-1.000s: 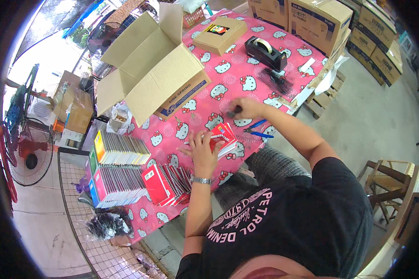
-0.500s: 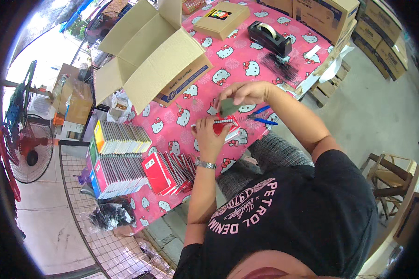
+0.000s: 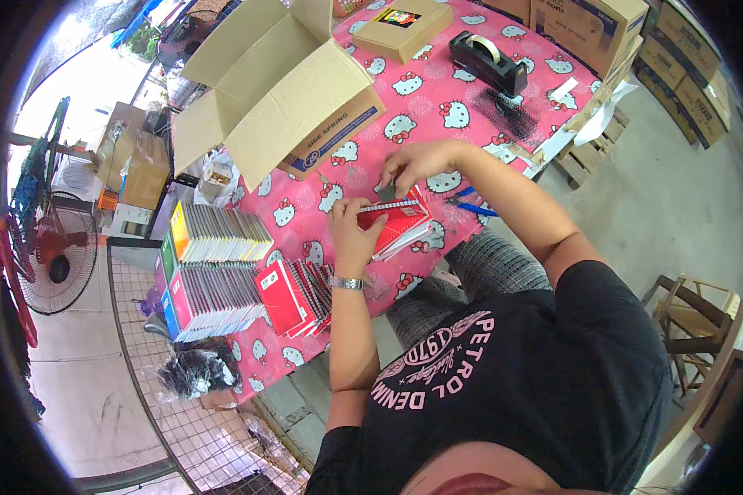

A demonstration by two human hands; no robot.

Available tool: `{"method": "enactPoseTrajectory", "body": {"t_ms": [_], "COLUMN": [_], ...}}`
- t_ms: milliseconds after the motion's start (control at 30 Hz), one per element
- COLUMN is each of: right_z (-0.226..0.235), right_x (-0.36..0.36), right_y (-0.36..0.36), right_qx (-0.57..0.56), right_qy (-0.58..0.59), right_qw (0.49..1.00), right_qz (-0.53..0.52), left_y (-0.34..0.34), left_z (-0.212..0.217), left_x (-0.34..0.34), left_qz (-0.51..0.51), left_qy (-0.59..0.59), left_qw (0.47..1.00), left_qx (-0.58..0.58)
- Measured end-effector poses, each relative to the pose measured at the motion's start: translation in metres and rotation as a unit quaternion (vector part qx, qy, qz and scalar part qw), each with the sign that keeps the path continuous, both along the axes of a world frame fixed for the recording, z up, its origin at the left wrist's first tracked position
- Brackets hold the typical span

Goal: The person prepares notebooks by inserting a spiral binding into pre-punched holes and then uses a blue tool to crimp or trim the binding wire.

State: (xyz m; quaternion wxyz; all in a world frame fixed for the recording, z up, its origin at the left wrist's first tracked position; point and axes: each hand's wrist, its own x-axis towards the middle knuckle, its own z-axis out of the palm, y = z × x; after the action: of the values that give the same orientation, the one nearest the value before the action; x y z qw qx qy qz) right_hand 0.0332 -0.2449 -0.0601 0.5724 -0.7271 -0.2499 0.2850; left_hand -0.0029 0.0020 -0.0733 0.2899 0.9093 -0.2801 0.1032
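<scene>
A red spiral-bound notebook (image 3: 398,224) lies on the pink patterned tablecloth (image 3: 437,107) in front of me. My left hand (image 3: 351,231) grips its left end, a watch on the wrist. My right hand (image 3: 413,163) pinches the far edge of the notebook near its wire spine. Blue pens (image 3: 469,203) lie just right of the notebook. A fanned pile of red notebooks (image 3: 293,293) sits to the left of my left hand.
An open cardboard box (image 3: 276,87) stands at the back left, a small flat box (image 3: 400,26) and a black tape dispenser (image 3: 487,62) behind. Stacks of notebooks (image 3: 210,268) fill the table's left end. A fan (image 3: 54,256) and cartons (image 3: 590,29) surround the table.
My right hand came back from the pens to the notebook's far edge. Both hands now hold the red notebook closer to me.
</scene>
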Motion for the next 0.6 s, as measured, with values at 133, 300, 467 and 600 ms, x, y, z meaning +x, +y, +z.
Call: {"method": "enactPoseTrajectory", "body": {"t_ms": [133,300,467,600], "right_z": [0.007,-0.01,-0.048,-0.096], "right_x": [-0.016,-0.001,0.01,-0.026], "right_y": [0.007,0.006,-0.04,-0.071], "right_qx": [0.344,0.106,-0.214,-0.319], "right_qy": [0.172,0.043,-0.154,-0.269], "right_qw": [0.923,0.99,0.93,0.84], "right_qz": [0.029,-0.079,-0.256,-0.347], "left_y": [0.007,0.008,-0.001,0.002], "left_z": [-0.002,-0.003,0.0,-0.007], "left_x": [-0.002,0.002,0.003,-0.005], "left_qz": [0.007,-0.015,0.013,0.008], "left_qy": [0.055,0.078,0.25,0.214], "left_qw": [0.997,0.994,0.954,0.944], "left_qx": [-0.06,-0.081,-0.163,-0.253]}}
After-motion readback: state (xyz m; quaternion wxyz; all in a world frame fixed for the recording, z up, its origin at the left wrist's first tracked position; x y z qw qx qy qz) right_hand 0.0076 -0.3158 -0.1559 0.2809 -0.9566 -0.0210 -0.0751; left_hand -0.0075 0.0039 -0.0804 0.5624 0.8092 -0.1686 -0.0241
